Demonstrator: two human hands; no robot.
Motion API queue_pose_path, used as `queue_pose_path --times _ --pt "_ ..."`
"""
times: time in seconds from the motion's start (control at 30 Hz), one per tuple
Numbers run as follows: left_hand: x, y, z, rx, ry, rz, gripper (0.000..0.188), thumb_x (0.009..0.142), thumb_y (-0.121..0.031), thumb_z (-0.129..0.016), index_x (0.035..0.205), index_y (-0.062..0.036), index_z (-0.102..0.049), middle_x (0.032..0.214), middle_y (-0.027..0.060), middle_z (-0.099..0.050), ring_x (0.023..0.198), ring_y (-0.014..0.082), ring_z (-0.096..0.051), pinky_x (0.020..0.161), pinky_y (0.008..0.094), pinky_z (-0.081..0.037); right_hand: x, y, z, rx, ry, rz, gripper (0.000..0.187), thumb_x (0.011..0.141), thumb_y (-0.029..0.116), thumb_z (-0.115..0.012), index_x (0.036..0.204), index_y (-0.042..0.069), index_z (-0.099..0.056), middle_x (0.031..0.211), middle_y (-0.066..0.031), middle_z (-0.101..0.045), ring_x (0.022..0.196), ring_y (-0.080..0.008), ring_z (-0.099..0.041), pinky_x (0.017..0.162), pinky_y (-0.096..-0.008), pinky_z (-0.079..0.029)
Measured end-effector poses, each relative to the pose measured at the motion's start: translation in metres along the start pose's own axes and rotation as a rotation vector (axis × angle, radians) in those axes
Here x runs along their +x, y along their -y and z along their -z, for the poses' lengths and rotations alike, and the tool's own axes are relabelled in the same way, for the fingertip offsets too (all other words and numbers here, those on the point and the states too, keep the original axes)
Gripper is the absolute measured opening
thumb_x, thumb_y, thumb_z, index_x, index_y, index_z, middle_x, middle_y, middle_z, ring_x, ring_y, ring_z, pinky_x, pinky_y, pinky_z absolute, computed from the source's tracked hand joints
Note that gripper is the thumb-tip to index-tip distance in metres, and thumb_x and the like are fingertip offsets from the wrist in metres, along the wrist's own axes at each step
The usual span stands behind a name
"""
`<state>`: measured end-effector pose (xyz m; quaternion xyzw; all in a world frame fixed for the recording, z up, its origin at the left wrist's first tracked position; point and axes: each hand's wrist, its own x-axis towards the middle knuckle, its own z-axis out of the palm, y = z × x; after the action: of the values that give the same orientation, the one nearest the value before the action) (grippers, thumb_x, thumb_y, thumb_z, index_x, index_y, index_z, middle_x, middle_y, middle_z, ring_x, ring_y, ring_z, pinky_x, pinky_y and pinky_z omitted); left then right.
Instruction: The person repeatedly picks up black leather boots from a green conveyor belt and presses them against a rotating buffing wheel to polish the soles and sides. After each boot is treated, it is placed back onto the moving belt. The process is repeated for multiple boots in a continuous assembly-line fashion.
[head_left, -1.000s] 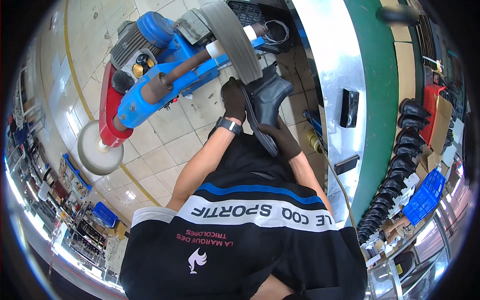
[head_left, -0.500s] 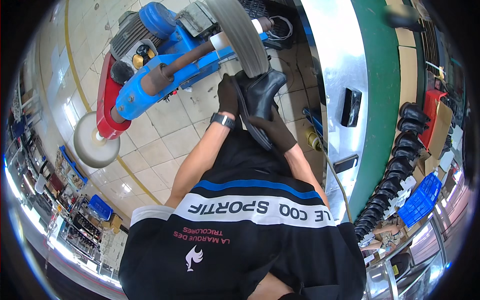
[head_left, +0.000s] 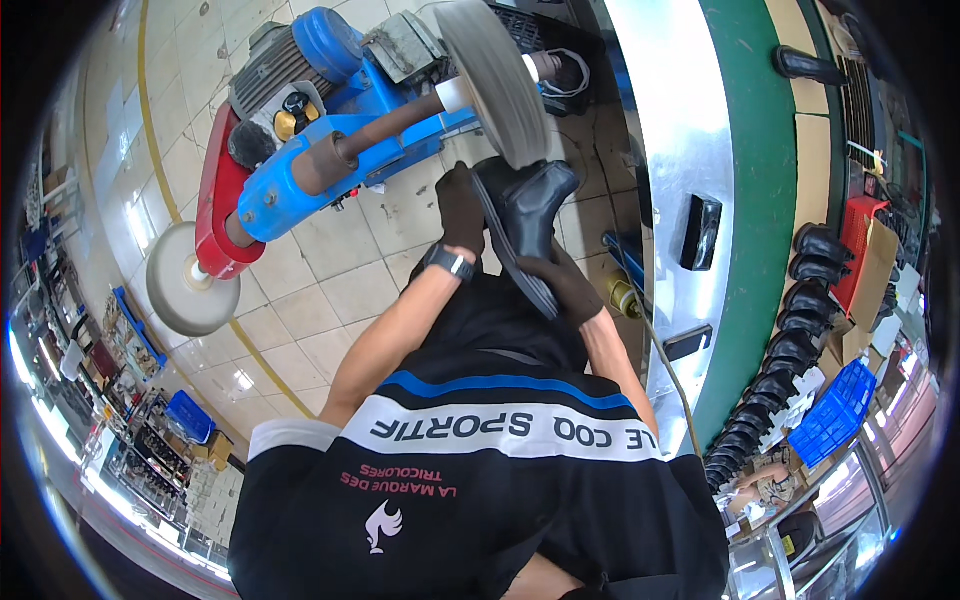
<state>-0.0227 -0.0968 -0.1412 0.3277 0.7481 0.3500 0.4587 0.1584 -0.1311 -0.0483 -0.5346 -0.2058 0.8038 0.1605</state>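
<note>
A black leather ankle boot (head_left: 532,212) is held up in front of me, its sole side facing left and its heel end toward me. My left hand (head_left: 460,212), in a dark glove, is closed on the boot's left edge near the top. My right hand (head_left: 562,285), gloved too, grips the lower end from the right; some of its fingers are hidden by the boot. Just above, the boot's upper part meets the underside of a grey buffing wheel (head_left: 497,85), whose face looks blurred as if spinning.
The wheel's shaft (head_left: 395,125) runs to a blue machine body (head_left: 285,185) with a red guard (head_left: 215,200). A second, pale wheel (head_left: 192,280) sits at its left end. At right, a metal-edged green bench (head_left: 755,200) carries a black box (head_left: 702,232), a phone (head_left: 688,342) and several dark shoes (head_left: 790,345).
The whole view has shifted slightly, so the machine and bench appear lower. The boot has tilted a little under the wheel, and both hands keep their grip on it.
</note>
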Motion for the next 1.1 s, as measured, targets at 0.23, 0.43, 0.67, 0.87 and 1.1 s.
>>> queue_pose_path --times 0.23,0.43,0.67,0.87,1.1 --pt "-0.036 -0.042 -0.013 -0.052 -0.257 0.131 0.048 0.092 -0.035 -0.062 0.119 0.0042 -0.055 0.118 0.0212 -0.058 0.109 0.0321 -0.055 0.096 0.0396 -0.042 -0.010 -0.023 0.016 -0.415 -0.157 0.220 0.097 0.070 0.029 -0.082 0.147 -0.001 -0.032 0.138 -0.0216 -0.050 0.130 -0.0289 -0.048 0.107 -0.0362 -0.037" --pt "-0.021 0.004 -0.001 -0.162 -0.201 -0.133 0.049 0.094 -0.040 -0.057 0.118 0.0021 -0.055 0.106 0.0206 -0.063 0.101 0.0343 -0.059 0.095 0.0407 -0.045 -0.002 0.000 -0.012 -0.795 -0.327 0.254 0.119 0.059 0.039 -0.086 0.152 -0.001 -0.023 0.138 -0.0298 -0.049 0.126 -0.0335 -0.054 0.102 -0.0371 -0.043" --pt "0.037 0.102 -0.020 -0.860 0.944 -0.195 0.041 0.099 -0.033 -0.044 0.131 -0.0080 -0.051 0.127 0.0146 -0.058 0.117 0.0254 -0.057 0.101 0.0407 -0.048 -0.005 -0.022 0.006 -0.649 -0.218 0.431 0.105 0.066 0.025 -0.085 0.152 0.004 -0.029 0.135 -0.0255 -0.054 0.124 -0.0270 -0.055 0.105 -0.0342 -0.041" --pt "0.042 0.111 -0.051 -1.419 1.089 0.292 0.034 0.103 -0.019 -0.038 0.132 -0.0067 -0.049 0.129 0.0088 -0.057 0.118 0.0211 -0.057 0.102 0.0377 -0.049 -0.015 -0.018 0.025 -0.207 -0.137 0.337 0.093 0.074 0.016 -0.081 0.149 -0.004 -0.030 0.141 -0.0220 -0.050 0.127 -0.0233 -0.051 0.108 -0.0346 -0.038" --pt "0.078 0.094 -0.038 -1.039 0.601 0.611 0.056 0.099 -0.051 -0.046 0.122 -0.0018 -0.058 0.101 0.0124 -0.069 0.086 0.0217 -0.067 0.078 0.0348 -0.057 -0.001 -0.011 0.039 -0.260 -0.013 0.330 0.080 0.082 0.014 -0.073 0.149 -0.003 -0.032 0.144 -0.0176 -0.048 0.128 -0.0211 -0.050 0.107 -0.0340 -0.039"
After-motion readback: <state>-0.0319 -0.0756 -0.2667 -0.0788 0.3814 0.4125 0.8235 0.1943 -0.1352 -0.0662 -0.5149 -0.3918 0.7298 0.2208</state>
